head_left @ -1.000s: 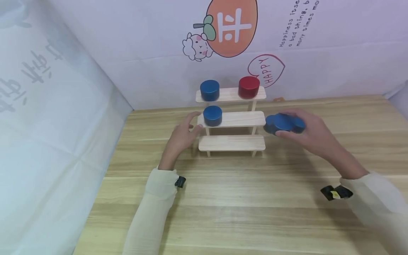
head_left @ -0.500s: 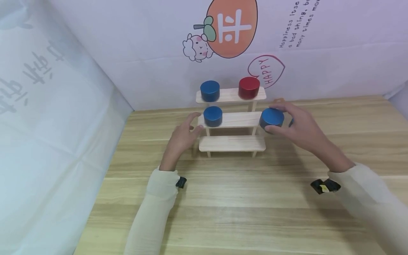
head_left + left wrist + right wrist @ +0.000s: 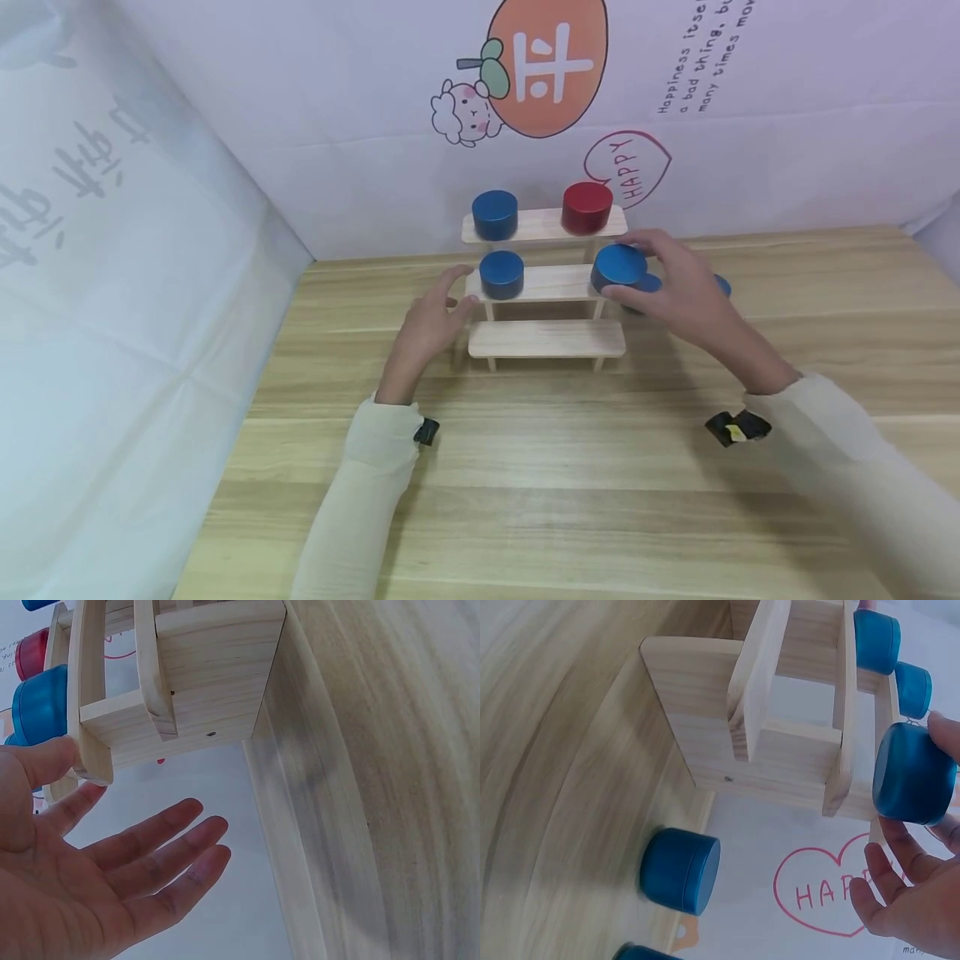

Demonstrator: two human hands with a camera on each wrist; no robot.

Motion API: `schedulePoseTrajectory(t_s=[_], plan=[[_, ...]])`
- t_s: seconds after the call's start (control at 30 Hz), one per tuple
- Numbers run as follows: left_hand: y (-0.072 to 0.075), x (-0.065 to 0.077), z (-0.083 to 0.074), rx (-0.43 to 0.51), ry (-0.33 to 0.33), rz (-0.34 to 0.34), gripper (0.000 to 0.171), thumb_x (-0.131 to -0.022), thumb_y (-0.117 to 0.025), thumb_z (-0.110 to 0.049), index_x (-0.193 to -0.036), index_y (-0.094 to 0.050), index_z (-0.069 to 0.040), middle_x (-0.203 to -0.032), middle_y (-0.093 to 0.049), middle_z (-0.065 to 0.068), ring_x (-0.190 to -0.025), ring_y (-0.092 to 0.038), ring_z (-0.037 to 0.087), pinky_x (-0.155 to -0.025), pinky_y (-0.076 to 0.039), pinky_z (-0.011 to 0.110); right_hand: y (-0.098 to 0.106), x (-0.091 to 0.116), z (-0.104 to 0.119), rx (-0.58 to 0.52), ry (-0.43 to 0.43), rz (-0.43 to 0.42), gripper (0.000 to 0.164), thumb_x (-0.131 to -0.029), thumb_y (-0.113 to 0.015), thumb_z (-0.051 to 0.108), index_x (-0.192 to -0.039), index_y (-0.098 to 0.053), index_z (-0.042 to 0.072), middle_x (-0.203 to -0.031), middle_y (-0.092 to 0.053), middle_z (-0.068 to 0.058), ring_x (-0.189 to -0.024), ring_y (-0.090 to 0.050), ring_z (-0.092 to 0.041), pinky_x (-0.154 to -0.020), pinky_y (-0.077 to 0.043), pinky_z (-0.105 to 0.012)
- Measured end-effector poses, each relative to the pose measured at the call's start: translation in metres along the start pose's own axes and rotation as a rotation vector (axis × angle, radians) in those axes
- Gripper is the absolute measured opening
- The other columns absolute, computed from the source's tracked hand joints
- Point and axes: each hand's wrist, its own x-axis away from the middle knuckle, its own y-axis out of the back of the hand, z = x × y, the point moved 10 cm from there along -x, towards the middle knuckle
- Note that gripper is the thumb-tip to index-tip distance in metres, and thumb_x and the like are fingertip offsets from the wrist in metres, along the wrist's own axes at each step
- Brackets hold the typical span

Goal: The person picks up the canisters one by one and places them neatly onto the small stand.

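Observation:
A three-tier wooden stand (image 3: 547,338) is at the back of the table. My left hand (image 3: 429,332) pinches the left end of its middle shelf between thumb and forefinger, the other fingers stretched out in the left wrist view. Between the thumb and fingers of my right hand (image 3: 688,293) is a round blue tin (image 3: 619,265), held at the right end of that shelf. Another blue tin (image 3: 502,275) stands at the shelf's left end. On the top shelf are a blue tin (image 3: 495,214) at left and a red tin (image 3: 587,207) at right.
Two more blue tins stand on the table right of the stand, partly behind my right hand; the right wrist view shows the nearer tin (image 3: 679,871) and the edge of the other tin (image 3: 643,952). A printed white cloth (image 3: 360,167) hangs behind the stand.
My right hand has carried its blue tin leftward from beside the stand to the right end of the middle shelf. The left hand has kept its place.

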Motion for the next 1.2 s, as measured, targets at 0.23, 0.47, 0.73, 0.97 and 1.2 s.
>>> schedulePoseTrajectory(t_s=[0.23,0.47,0.73,0.97,1.2], plan=[[0.000,0.000,-0.001,0.006,-0.010,-0.001,0.047,-0.091,-0.044,-0.042,-0.136,-0.031,-0.036,-0.128,-0.048,0.006,-0.107,-0.050,0.028,-0.074,-0.043,0.048,-0.010,-0.007,0.002,0.014,-0.013,0.008,0.074,-0.073,-0.067,0.049,-0.133,-0.039,0.014,-0.129,-0.043,-0.010,-0.115,-0.040,-0.032,-0.084,-0.037,-0.055],[0.000,0.000,0.000,0.013,-0.014,-0.012,0.046,-0.090,-0.045,-0.042,-0.134,-0.032,-0.039,-0.128,-0.047,0.004,-0.105,-0.051,0.023,-0.072,-0.044,0.045,-0.016,-0.011,-0.001,0.004,-0.041,-0.007,0.074,-0.072,-0.067,0.050,-0.133,-0.039,0.017,-0.129,-0.044,-0.010,-0.117,-0.039,-0.031,-0.084,-0.038,-0.054],[0.000,-0.001,0.002,0.019,-0.005,-0.015,0.046,-0.090,-0.045,-0.043,-0.134,-0.032,-0.040,-0.127,-0.049,0.005,-0.105,-0.052,0.024,-0.072,-0.045,0.045,-0.022,-0.015,-0.001,0.025,-0.059,-0.010,0.075,-0.071,-0.067,0.051,-0.132,-0.038,0.018,-0.129,-0.045,-0.011,-0.117,-0.040,-0.032,-0.084,-0.038,-0.054],[-0.002,-0.002,0.003,0.014,0.011,-0.009,0.046,-0.090,-0.044,-0.044,-0.134,-0.030,-0.042,-0.125,-0.050,0.006,-0.104,-0.052,0.024,-0.071,-0.045,0.044,-0.026,-0.018,-0.003,0.034,-0.071,-0.009,0.075,-0.070,-0.068,0.052,-0.129,-0.040,0.015,-0.126,-0.046,-0.013,-0.115,-0.041,-0.033,-0.082,-0.040,-0.053],[-0.001,-0.002,0.005,0.010,0.010,-0.017,0.046,-0.090,-0.044,-0.045,-0.134,-0.029,-0.043,-0.121,-0.053,0.009,-0.101,-0.054,0.024,-0.067,-0.045,0.042,-0.029,-0.019,-0.003,0.004,-0.070,-0.009,0.074,-0.069,-0.068,0.052,-0.124,-0.040,0.011,-0.122,-0.048,-0.013,-0.108,-0.045,-0.030,-0.078,-0.043,-0.047]])
